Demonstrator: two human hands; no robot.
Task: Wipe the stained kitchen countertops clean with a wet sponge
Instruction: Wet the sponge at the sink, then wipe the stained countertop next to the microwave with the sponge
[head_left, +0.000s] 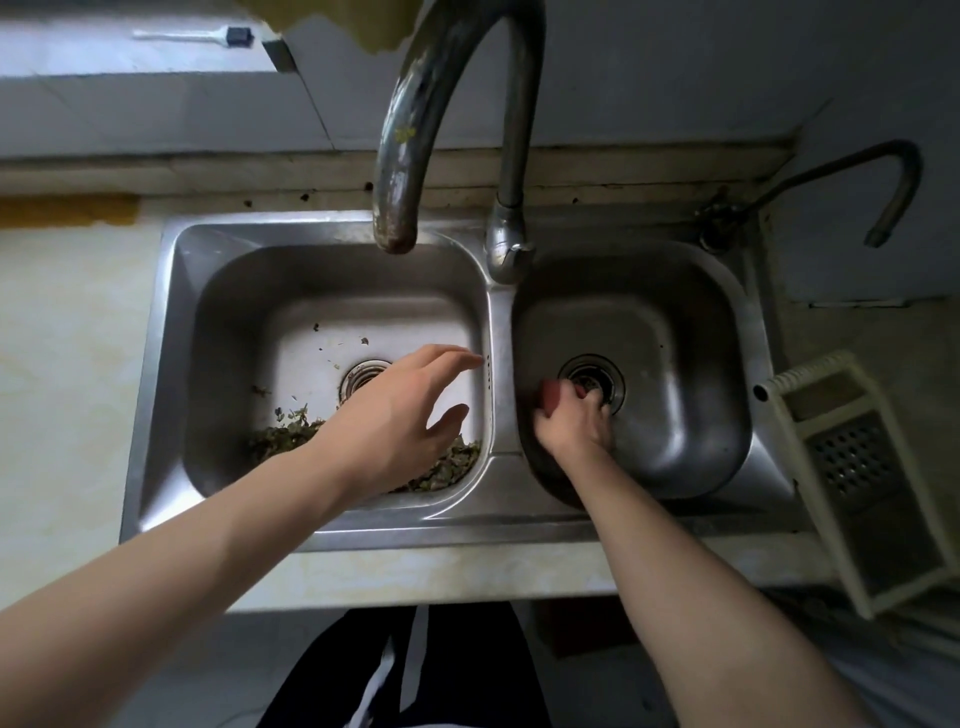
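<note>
- Two hands, both mine; my left hand (400, 415) hangs over the left basin with fingers spread and relaxed, grasping nothing; my right hand (574, 421) is down in the right basin, fingers curled round a small reddish lump (550, 399); it is too blurred for me to tell whether this is the sponge
- One steel sink (498, 525) with two basins, set into the countertop (67, 338); the counter is pale with faint yellowish marks to the left of the sink, and carries on along the front edge and to the right
- Left basin (228, 322): a heap of green leafy scraps (283, 436) lies along its near side, partly under my left wrist; a few loose flecks are scattered on its floor; one round drain (358, 376) sits just beyond my left hand
- Right basin (691, 364): my right hand and the lump, right beside its one drain (597, 376), which has dark bits in it
- Two taps; one large curved tap (447, 104), its spout over the left basin; one thin hooked tap (857, 171) at the back right corner
- One cream-framed grater (857, 478) lying on the counter to the right of the sink
- One white-handled brush (192, 35) with a dark head on the ledge at the far left
</note>
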